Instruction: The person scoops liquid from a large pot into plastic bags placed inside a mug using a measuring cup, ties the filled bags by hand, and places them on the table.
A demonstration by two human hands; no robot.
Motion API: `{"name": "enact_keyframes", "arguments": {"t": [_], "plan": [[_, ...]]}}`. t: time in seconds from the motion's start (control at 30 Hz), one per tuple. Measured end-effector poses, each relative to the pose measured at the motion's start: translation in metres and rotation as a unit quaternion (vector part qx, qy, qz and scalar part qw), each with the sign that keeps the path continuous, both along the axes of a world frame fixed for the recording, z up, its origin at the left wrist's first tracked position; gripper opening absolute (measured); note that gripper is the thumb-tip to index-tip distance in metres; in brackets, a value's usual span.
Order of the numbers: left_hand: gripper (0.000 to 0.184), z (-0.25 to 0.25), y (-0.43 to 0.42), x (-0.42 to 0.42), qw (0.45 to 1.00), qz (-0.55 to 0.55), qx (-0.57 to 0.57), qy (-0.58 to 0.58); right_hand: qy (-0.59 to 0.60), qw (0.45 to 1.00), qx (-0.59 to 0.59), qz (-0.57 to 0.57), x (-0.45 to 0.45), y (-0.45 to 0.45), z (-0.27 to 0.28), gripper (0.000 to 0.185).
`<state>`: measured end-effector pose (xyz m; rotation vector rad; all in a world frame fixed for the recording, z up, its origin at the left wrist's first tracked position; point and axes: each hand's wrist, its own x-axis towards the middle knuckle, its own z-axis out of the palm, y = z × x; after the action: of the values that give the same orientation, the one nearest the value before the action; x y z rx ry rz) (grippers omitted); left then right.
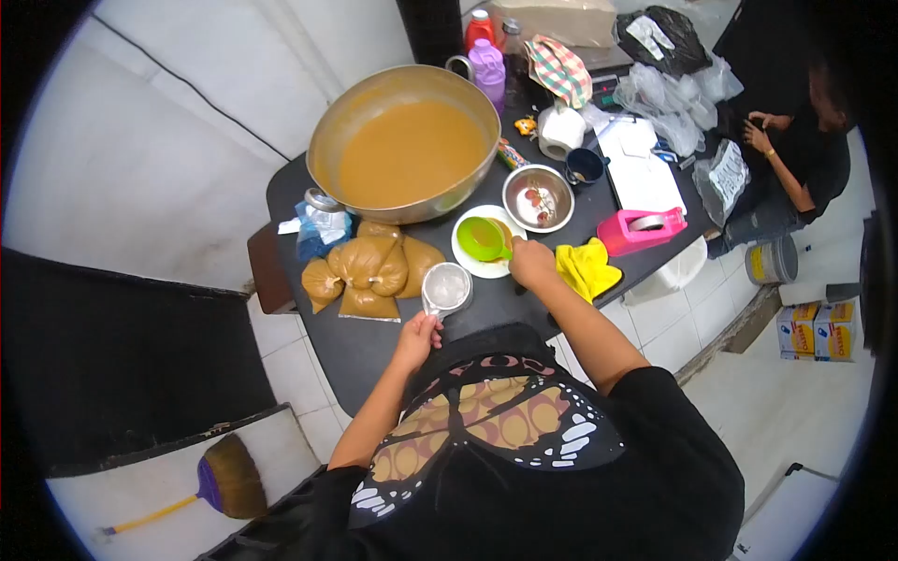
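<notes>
Head view: left fingers (429, 327) pinch the pale cup (448, 287), right fingers (520, 258) grip the green cup (478, 251); several bags (376, 266) filled, knotted; much brown liquid (412, 154) left in basin (447, 199).

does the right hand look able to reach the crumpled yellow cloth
Probably yes: the cloth lies beside the right hand, nothing visible between, but that hand's grip on the bright green cup may need releasing.

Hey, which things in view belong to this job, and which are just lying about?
Probably part of the job:
green cup, in the right hand
clear cup, in the left hand
metal basin of brown liquid
tied brown bags
white plate

Seemingly just lying about:
yellow cloth
pink jug
purple bottle
broom
</notes>
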<state>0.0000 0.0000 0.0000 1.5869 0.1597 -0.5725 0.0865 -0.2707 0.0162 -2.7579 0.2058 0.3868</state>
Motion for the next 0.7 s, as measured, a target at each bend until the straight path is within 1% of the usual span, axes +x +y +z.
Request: {"name": "enact_keyframes", "arguments": {"t": [0.07, 0.1, 0.17, 0.2, 0.23, 0.3, 0.37, 0.43, 0.47, 0.5, 0.57, 0.63, 0.67, 0.7], "plan": [[0.023, 0.013, -0.003, 0.001, 1.0, -0.014, 0.006, -0.001, -0.033, 0.998, 0.044, -0.004, -0.001, -0.013, 0.0, 0.03], [0.023, 0.032, 0.024, -0.015, 1.0, -0.017, 0.012, 0.004, -0.025, 0.997, 0.066, 0.005, -0.019, 0.006, 0.014, 0.029], [0.023, 0.043, 0.037, -0.017, 0.999, -0.021, 0.02, -0.015, -0.037, 0.994, 0.105, 0.024, -0.023, -0.004, 0.02, 0.027], [0.023, 0.053, 0.041, -0.016, 0.999, -0.025, 0.041, -0.015, 0.007, 0.982, 0.189, 0.006, -0.023, -0.015, 0.017, 0.027], [0.023, 0.062, 0.046, -0.016, 0.999, -0.023, 0.037, -0.022, 0.054, 0.961, 0.272, -0.01, -0.024, -0.027, 0.014, 0.028], [0.023, 0.078, 0.056, -0.015, 0.999, -0.019, 0.028, -0.033, 0.078, 0.884, 0.457, -0.066, -0.033, -0.047, 0.018, 0.027], [0.023, 0.096, 0.065, -0.014, 1.0, 0.001, 0.011, -0.02, 0.091, 0.909, 0.393, -0.109, -0.04, -0.043, 0.099, 0.023], [0.023, 0.11, 0.072, -0.014, 0.999, 0.034, -0.001, -0.008, 0.104, 0.89, 0.417, -0.154, -0.031, -0.046, 0.135, 0.022], [0.023, 0.117, 0.076, -0.013, 0.999, 0.039, 0.002, -0.013, 0.089, 0.89, 0.428, -0.129, -0.022, -0.05, 0.145, 0.021], [0.023, 0.124, 0.081, -0.012, 0.999, 0.045, 0.005, -0.018, 0.048, 0.9, 0.422, -0.1, -0.01, -0.046, 0.156, 0.017], [0.023, 0.131, 0.089, -0.01, 0.998, 0.061, 0.01, -0.026, -0.006, 0.92, 0.391, 0.0, 0.03, -0.043, 0.167, 0.013], [0.023, 0.133, 0.097, -0.008, 0.996, 0.079, 0.012, -0.033, -0.025, 0.946, 0.32, 0.047, 0.071, -0.014, 0.196, 0.014], [0.023, 0.134, 0.1, -0.007, 0.995, 0.091, 0.008, -0.037, -0.069, 0.971, 0.189, 0.126, 0.099, 0.0, 0.197, 0.015], [0.023, 0.134, 0.102, -0.007, 0.994, 0.101, 0.004, -0.04, -0.113, 0.972, 0.054, 0.201, 0.125, 0.013, 0.19, 0.017]]}}
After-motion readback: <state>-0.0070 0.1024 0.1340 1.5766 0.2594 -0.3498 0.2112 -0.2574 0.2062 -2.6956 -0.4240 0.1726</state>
